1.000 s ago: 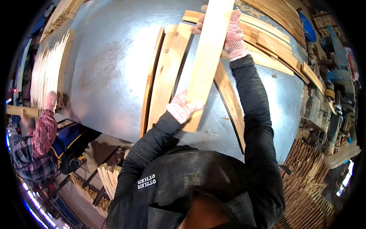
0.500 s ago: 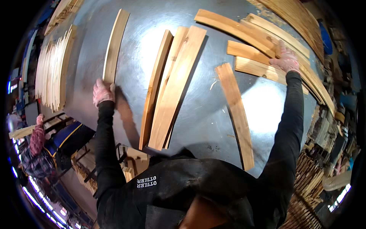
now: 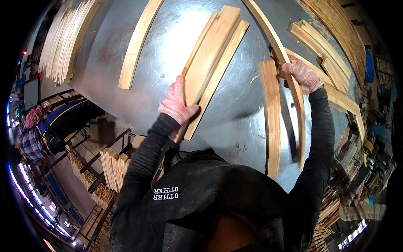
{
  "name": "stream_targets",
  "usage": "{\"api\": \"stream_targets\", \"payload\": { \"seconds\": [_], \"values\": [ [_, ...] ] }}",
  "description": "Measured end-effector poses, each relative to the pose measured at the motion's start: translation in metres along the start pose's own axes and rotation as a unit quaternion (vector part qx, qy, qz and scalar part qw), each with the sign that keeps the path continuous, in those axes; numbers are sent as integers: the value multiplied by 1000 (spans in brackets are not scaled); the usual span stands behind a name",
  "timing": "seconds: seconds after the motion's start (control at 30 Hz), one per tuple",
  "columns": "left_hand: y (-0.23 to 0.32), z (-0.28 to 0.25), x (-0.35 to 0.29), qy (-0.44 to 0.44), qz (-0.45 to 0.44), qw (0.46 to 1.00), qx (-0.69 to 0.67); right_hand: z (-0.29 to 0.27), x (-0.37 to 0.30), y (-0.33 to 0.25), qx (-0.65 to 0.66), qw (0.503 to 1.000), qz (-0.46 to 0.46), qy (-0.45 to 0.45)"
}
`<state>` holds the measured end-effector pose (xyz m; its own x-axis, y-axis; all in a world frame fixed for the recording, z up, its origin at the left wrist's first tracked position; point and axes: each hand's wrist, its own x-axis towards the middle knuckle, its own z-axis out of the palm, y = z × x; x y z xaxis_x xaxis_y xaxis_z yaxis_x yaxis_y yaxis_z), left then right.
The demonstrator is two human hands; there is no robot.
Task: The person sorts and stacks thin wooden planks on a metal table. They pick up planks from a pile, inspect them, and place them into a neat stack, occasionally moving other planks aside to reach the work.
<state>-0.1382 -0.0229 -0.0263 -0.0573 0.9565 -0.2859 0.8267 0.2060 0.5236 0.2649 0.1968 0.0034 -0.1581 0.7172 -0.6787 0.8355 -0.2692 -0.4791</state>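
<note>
My left hand (image 3: 178,103), in a pinkish knit glove, is closed over the near part of a small group of wooden boards (image 3: 215,50) in the middle of the metal table. Its fingers lie along the left edge and the thumb reaches across the top. My right hand (image 3: 304,74), gloved alike, grips a long narrow wooden strip (image 3: 275,35), which is lifted above the table and casts a shadow. A single flat board (image 3: 272,122) lies just left of that strip. Beyond and right of my right hand, several boards (image 3: 336,94) lie loosely crossed.
A lone strip (image 3: 138,46) lies left of centre on the metal table (image 3: 105,63). A dense stack of thin strips (image 3: 67,42) stands at the far left. Another person (image 3: 42,130) is beyond the left edge. Racked wood pieces (image 3: 113,168) sit below the table's left side.
My left hand has left the lone strip and moved right onto the middle boards, which are now pushed together. My right hand has lifted a long strip from the right-hand boards and moved slightly left.
</note>
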Motion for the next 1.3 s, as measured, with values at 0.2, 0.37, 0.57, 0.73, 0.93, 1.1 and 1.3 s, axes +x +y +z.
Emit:
{"api": "stream_targets", "payload": {
  "seconds": [0.2, 0.37, 0.57, 0.73, 0.93, 1.1, 1.3],
  "values": [
    [-20, -28, 22, -93, -88, 990, -51, 44, -57, -9, 148, 982, -107, 55],
    [-8, -31, 23, -3, -51, 974, 219, 76, -84, -14, 205, 970, -105, 74],
    [-3, -37, -2, -43, -45, 959, 276, 113, -109, -21, -57, 977, 99, 178],
    [-12, -35, 5, -70, -19, 971, 226, 111, -140, 10, -12, 968, 93, 234],
    [-52, -50, 29, -101, -86, 977, 167, 53, -207, -25, 440, 872, -165, 137],
    [-64, -48, 22, -105, -79, 980, 150, 21, -185, -49, 610, 712, -346, 39],
    [-89, -42, -16, -52, -34, 988, 138, 26, -81, -91, 641, 664, -345, 171]
  ]
}}
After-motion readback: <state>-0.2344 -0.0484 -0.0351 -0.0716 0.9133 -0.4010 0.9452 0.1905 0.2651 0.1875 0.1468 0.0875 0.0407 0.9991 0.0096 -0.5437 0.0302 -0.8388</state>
